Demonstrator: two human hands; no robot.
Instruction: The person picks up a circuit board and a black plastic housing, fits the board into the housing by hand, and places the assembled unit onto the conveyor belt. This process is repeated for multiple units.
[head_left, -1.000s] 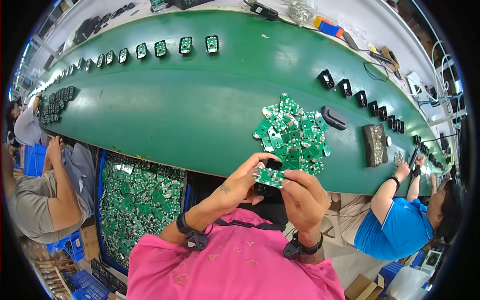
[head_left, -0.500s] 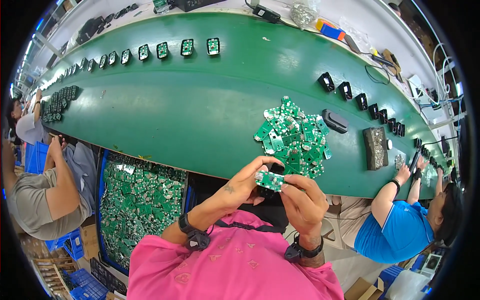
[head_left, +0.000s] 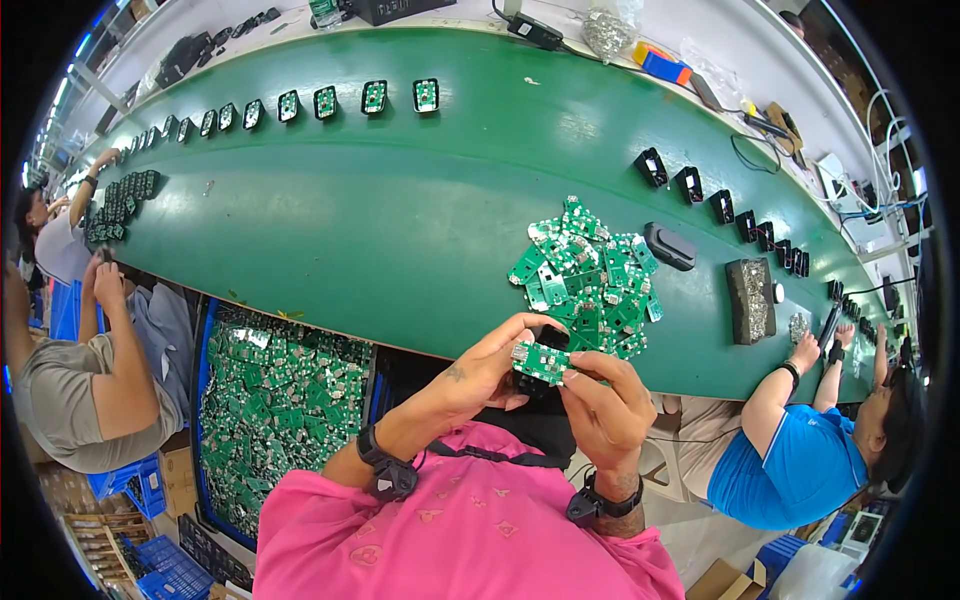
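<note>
My left hand [head_left: 487,372] is closed round a small black plastic case [head_left: 550,338], mostly hidden by the fingers and the board over it. Between the thumb and fingers of my right hand [head_left: 607,405] is a green circuit board [head_left: 540,363] with silvery parts on it. The board lies tilted over the case; whether any of it sits inside I cannot tell. Just beyond my hands, a heap of loose green circuit boards [head_left: 590,275] is spread on the green table [head_left: 400,230]. A closed dark oval case [head_left: 670,246] rests to the right of the heap.
Black cases with boards [head_left: 374,97] line the far left; more black cases [head_left: 690,185] run along the right. A box of small metal parts [head_left: 750,300] stands right. A blue-rimmed crate of boards [head_left: 285,420] is at my left. Co-workers sit on both sides, one in blue [head_left: 790,465].
My hands stay nearly in place, with the board tilted slightly differently over the case. At the far left, a co-worker's arm has reached farther across the table.
</note>
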